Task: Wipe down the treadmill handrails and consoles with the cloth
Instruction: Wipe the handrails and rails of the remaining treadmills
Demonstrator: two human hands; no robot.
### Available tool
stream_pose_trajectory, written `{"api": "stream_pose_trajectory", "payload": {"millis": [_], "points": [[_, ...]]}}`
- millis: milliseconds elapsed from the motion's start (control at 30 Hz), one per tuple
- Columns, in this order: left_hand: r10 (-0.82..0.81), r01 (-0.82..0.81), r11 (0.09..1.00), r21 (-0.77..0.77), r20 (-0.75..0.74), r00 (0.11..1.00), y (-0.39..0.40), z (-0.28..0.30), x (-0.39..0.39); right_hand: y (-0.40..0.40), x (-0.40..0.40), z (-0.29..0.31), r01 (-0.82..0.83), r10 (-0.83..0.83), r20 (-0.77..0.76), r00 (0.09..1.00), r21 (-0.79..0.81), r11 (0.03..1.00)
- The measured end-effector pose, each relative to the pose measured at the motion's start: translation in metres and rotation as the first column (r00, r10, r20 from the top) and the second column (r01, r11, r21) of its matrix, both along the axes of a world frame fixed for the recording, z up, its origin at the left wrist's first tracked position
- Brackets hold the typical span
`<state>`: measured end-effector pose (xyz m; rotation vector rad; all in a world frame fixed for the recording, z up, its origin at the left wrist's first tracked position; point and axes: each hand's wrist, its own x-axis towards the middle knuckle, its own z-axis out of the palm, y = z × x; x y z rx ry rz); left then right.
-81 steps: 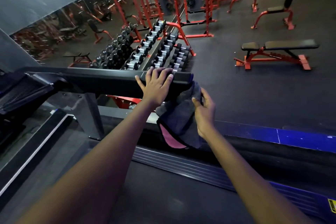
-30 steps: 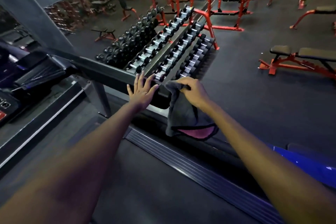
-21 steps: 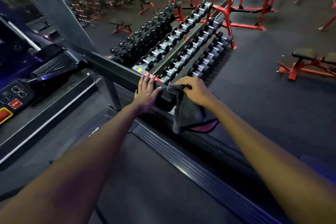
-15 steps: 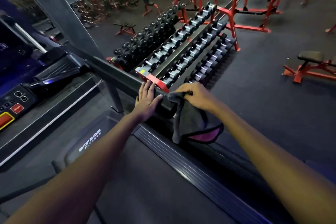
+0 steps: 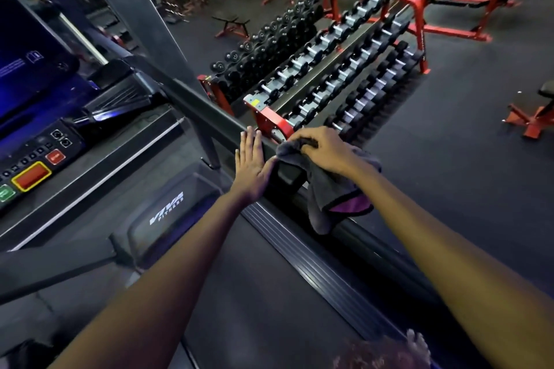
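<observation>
Stood on a treadmill, both bare arms stretched forward to the far end of the right-hand handrail. Left hand pressed flat against the inner face of the rail, fingers straight and close together, thumb splayed toward the rail's end cap, gripping nothing. Right hand curled over the top of the rail's end, fingers clamped on a bunched fold of the cloth. Cloth dark grey with a purple underside and dark edging, draped over the end of the rail and hanging down its outer side, lower corner reaching near the side rail of the deck. Hands just beside each other, not touching. Console at the far left, with a red stop button framed in yellow, a green button at the edge and a lit blue screen above. Beyond the rail, a red three-tier dumbbell rack on the dark gym floor, red benches and frames farther back.
</observation>
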<state>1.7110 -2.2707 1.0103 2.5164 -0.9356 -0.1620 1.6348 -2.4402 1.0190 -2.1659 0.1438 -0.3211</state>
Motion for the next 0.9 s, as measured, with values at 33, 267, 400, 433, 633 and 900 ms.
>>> {"api": "stream_pose_trajectory", "payload": {"millis": [33, 267, 400, 433, 633, 900], "points": [[0.024, -0.024, 1.000, 0.001, -0.004, 1.000, -0.001, 0.001, -0.003, 0.002, -0.002, -0.006, -0.007, 0.006, 0.015, 1.000, 0.055, 0.998], [0.116, -0.116, 0.993, 0.009, -0.035, 0.993, -0.006, 0.002, -0.009, 0.017, -0.023, -0.027, -0.165, 0.145, 0.080, 0.986, 0.472, 0.866], [0.145, -0.144, 0.989, 0.017, -0.030, 0.989, -0.008, 0.003, -0.010, 0.012, 0.001, -0.026, -0.166, 0.135, 0.104, 0.985, 0.398, 0.902], [0.147, -0.146, 0.989, 0.038, -0.027, 0.989, -0.008, 0.004, -0.010, 0.010, 0.006, -0.026, -0.171, 0.144, 0.096, 0.985, 0.391, 0.904], [0.412, -0.413, 0.911, -0.006, -0.028, 0.911, -0.030, 0.008, 0.008, 0.004, -0.003, -0.039, -0.158, 0.120, 0.107, 0.987, 0.509, 0.846], [0.673, -0.683, 0.724, -0.098, -0.116, 0.730, -0.057, 0.009, 0.029, -0.001, 0.027, -0.048, -0.138, 0.108, 0.086, 0.990, 0.587, 0.798]]}}
